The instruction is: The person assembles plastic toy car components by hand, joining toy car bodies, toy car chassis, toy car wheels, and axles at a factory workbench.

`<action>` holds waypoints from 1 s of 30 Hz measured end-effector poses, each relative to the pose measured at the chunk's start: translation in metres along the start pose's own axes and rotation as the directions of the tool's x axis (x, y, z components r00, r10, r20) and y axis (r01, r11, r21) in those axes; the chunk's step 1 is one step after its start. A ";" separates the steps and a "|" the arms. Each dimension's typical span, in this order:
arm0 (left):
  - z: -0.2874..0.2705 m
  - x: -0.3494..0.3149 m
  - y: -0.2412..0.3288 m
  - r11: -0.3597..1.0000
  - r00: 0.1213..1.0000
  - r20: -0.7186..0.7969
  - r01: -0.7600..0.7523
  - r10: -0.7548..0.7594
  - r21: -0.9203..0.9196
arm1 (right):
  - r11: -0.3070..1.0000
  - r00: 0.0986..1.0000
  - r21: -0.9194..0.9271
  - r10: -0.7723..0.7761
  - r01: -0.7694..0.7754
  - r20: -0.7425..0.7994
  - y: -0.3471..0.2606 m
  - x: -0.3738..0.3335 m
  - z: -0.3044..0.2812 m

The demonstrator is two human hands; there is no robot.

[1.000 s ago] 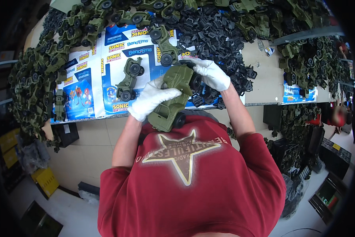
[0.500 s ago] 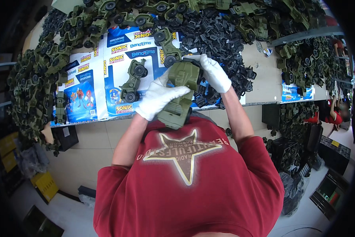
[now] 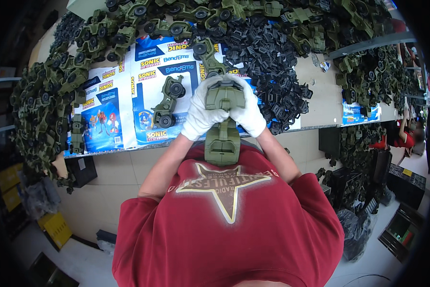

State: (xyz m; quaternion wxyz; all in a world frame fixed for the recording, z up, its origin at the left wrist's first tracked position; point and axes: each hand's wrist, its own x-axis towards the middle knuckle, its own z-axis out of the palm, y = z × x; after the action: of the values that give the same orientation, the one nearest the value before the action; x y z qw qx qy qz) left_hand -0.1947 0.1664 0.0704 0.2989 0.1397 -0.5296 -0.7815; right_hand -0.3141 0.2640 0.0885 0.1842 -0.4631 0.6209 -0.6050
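Note:
Both hands wear white gloves and grip a green toy truck (image 3: 222, 141) from either side, above the table's near edge and in front of my chest. My left hand (image 3: 199, 111) wraps its left flank, thumb across the middle. My right hand (image 3: 248, 109) closes round the right flank, its thumb nearly meeting the other. A dark part shows at the truck's far end, between the fingertips; its fit there is partly hidden. On the table to the left lies another green toy truck (image 3: 169, 98) with black wheels. Beyond my hands is one more green truck (image 3: 205, 52).
Printed blue-and-white cardboard sheets (image 3: 100, 112) cover part of the table. A heap of small black plastic parts (image 3: 277, 71) lies to the right. Green toy trucks pile up along the left (image 3: 38, 105) and far side. A person in red (image 3: 404, 136) is at the far right.
The truck has turned from a slant to point straight away from me. My right hand has come down from its far end to its right side, and both hands now frame it.

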 end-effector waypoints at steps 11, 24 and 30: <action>0.007 0.003 0.021 0.932 0.986 -0.098 -0.089 0.131 0.350 | 0.979 0.982 0.086 0.189 -0.186 -0.022 -0.018 -0.010 -0.009; -0.051 0.010 0.013 0.787 0.899 -0.382 0.390 -0.214 0.478 | 0.775 0.619 0.587 0.585 -0.235 -0.524 -0.020 -0.030 -0.306; -0.081 0.023 0.034 0.583 0.899 -0.412 0.257 0.147 0.770 | 0.900 0.443 0.402 0.295 0.168 -0.846 -0.047 0.066 -0.493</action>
State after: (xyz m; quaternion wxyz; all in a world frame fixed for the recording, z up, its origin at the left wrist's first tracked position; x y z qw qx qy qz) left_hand -0.1581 0.0830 0.0712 0.2867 0.4469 -0.7412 -0.4107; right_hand -0.7193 0.5050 0.2525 -0.0503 0.0027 0.4912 -0.8696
